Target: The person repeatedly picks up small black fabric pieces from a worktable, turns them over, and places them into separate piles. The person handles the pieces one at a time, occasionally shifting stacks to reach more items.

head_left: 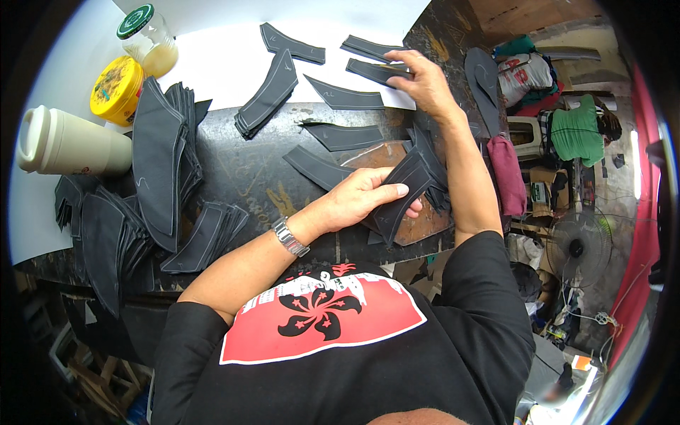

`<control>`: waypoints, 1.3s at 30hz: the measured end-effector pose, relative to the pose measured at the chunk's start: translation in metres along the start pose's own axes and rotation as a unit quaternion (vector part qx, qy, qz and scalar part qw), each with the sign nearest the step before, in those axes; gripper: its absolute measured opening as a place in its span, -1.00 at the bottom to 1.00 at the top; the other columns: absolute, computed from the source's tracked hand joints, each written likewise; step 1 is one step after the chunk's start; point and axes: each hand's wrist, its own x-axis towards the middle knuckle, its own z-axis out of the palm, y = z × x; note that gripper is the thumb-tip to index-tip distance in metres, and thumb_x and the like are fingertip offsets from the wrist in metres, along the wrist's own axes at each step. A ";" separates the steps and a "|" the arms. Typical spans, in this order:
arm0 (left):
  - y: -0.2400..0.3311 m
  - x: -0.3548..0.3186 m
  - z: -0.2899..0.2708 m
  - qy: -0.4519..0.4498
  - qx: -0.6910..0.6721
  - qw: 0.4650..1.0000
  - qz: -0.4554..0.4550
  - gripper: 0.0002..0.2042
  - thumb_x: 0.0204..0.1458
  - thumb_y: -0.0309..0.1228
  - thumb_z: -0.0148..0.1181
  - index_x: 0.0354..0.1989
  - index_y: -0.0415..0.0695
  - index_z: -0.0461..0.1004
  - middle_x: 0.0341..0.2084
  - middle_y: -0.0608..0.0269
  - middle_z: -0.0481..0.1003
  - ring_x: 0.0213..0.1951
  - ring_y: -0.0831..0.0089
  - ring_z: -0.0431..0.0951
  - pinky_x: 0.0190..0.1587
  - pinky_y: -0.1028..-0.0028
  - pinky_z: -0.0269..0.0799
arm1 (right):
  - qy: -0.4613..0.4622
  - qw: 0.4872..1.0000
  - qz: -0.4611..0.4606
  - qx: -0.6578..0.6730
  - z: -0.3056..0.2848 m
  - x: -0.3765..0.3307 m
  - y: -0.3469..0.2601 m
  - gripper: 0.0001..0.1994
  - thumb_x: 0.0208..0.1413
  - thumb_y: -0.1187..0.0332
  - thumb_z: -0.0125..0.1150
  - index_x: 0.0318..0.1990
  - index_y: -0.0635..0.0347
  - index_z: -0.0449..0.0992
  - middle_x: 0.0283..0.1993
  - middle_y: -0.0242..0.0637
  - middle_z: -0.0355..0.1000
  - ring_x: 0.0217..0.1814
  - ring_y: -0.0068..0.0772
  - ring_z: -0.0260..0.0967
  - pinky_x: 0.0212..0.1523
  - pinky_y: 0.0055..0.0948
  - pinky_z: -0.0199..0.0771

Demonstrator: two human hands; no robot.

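Observation:
My left hand (358, 198), with a metal watch at the wrist, grips a black curved cut piece (405, 193) edged with pale lines, thumb on top. Farther off, at the upper right, my right hand (428, 85) closes thumb and fingers on the right end of a narrow black cut piece (370, 71). Just beyond it lies another narrow piece (363, 47). More curved pieces (343, 94) lie to its left and nearer me, some with pale handwritten marks. Under my right forearm, several dark pieces (428, 159) lie in an overlapping pile.
Stacks of larger black pieces (159, 166) fill the left side, beside a cream lidded tumbler (81, 142), a yellow tub (117, 91) and a glass jar (150, 46). A brown worn board (425, 230) lies beneath my left hand. A fan (577, 248) stands at the right.

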 end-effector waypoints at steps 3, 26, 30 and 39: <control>-0.001 0.000 0.001 -0.002 -0.005 1.000 0.003 -0.70 0.34 -0.32 0.00 0.09 -0.30 0.41 -0.09 0.04 0.58 -0.03 0.32 0.62 0.07 0.39 0.53 | 0.108 0.992 0.040 0.048 -0.015 -0.004 0.012 -0.71 0.07 0.48 0.34 -0.02 0.11 0.62 -0.17 -0.38 0.57 -0.23 -0.56 0.47 -0.17 -0.57 0.47; 0.023 0.003 -0.020 0.324 -0.155 0.901 0.244 -0.68 0.34 -0.31 -0.06 0.13 -0.26 0.36 -0.06 -0.06 0.54 0.05 0.15 0.56 0.06 0.27 0.55 | 0.204 0.927 0.276 0.154 -0.091 -0.133 0.092 -0.82 0.09 0.51 0.33 -0.15 0.30 0.66 -0.29 -0.45 0.57 -0.26 -0.70 0.43 -0.20 -0.66 0.41; 0.018 0.002 -0.013 0.290 -0.128 0.918 0.241 -0.69 0.35 -0.30 -0.06 0.10 -0.25 0.38 -0.11 0.00 0.56 -0.02 0.22 0.60 0.02 0.29 0.57 | 0.135 0.947 0.263 0.124 -0.077 -0.127 0.066 -0.83 0.10 0.48 0.32 -0.15 0.31 0.65 -0.28 -0.44 0.59 -0.25 -0.70 0.44 -0.15 -0.64 0.43; -0.007 -0.002 0.013 0.092 -0.007 0.990 0.110 -0.72 0.35 -0.34 -0.03 0.08 -0.27 0.39 -0.17 0.03 0.58 -0.10 0.28 0.64 0.00 0.38 0.55 | -0.051 0.993 0.045 0.094 -0.019 -0.056 -0.015 -0.78 0.11 0.43 0.33 -0.09 0.26 0.61 -0.25 -0.32 0.56 -0.23 -0.53 0.44 -0.17 -0.49 0.45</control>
